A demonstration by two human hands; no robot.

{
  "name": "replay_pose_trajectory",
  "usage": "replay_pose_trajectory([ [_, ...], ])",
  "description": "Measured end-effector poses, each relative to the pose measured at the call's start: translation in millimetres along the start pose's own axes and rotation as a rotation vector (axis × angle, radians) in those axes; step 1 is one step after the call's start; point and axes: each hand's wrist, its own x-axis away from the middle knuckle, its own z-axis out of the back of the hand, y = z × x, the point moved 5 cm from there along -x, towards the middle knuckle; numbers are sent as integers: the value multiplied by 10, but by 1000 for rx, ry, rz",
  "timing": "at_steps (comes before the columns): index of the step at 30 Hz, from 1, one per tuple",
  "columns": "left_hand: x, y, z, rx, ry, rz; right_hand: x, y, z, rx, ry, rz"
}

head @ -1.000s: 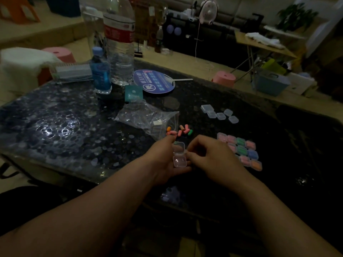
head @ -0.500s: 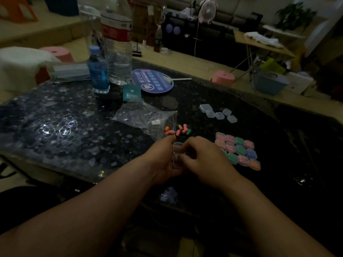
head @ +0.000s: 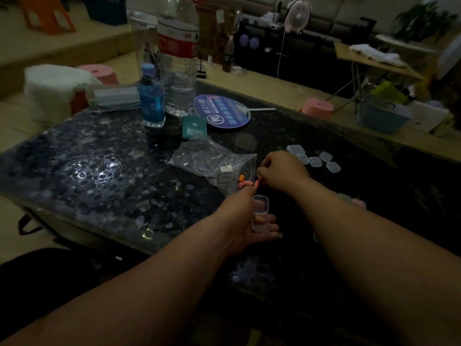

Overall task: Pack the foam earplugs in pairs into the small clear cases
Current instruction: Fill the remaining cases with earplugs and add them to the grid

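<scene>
- The right hand (head: 282,171) covers most of the loose earplugs (head: 243,184); whether its curled fingers (head: 262,174) pinch one cannot be told.
- The right forearm (head: 349,233) hides nearly all the filled cases (head: 355,201), right of centre.
- The water bottle (head: 178,71) is cut off at the top edge.
- Contents of the clear case (head: 260,214) in the left hand (head: 245,222): too dim to tell.

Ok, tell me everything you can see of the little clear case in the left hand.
The clear case is a small, squarish box of see-through plastic with rounded corners, made of two hinged halves. It is open, with the lid swung up and away from the person and the base nearer. The left hand holds it over the near part of the table, with fingers under the base. It looks empty. The right hand does not touch it.
</scene>
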Motion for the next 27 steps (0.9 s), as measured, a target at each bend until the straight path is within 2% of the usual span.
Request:
replay_pose_trajectory([
  [6, -31, 29, 14, 38, -26, 29, -145, -24, -119, 67, -57, -92],
  [13, -65, 20, 36, 18, -28, 4, -39, 83, -131, -42, -69, -136],
  [20, -53, 14, 2, 36, -49, -3, 381, 146, 286, -276, -11, -67],
  [27, -25, 3, -88, 28, -70, 0, 1228, 418, 425, -667, 89, -144],
])
